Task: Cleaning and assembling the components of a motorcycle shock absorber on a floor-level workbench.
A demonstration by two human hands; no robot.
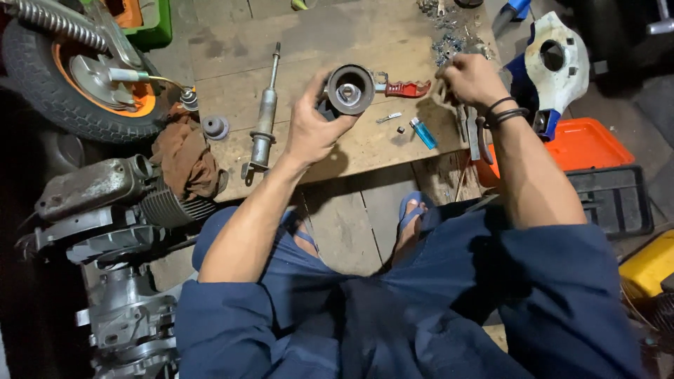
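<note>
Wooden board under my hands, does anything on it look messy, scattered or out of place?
Yes. Small nuts and bolts lie strewn loose across the wooden board's far right corner, unsorted. A crumpled brown rag hangs over its left edge beside the engine block. Nothing looks spilled or broken.

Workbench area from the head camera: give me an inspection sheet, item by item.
Surface: worn wooden board on the floor, stained.
Job's things: left hand holds a round metal hub part; right hand is closed on something small, unclear what.
Clutter: shock absorber, blue lighter, red-handled tool, brown rag, loose bolts.
Grippers: both bare hands, wristbands on the right.
Cables: thin cable by the wheel.
Surroundings: wheel, engine, orange tray.
</note>
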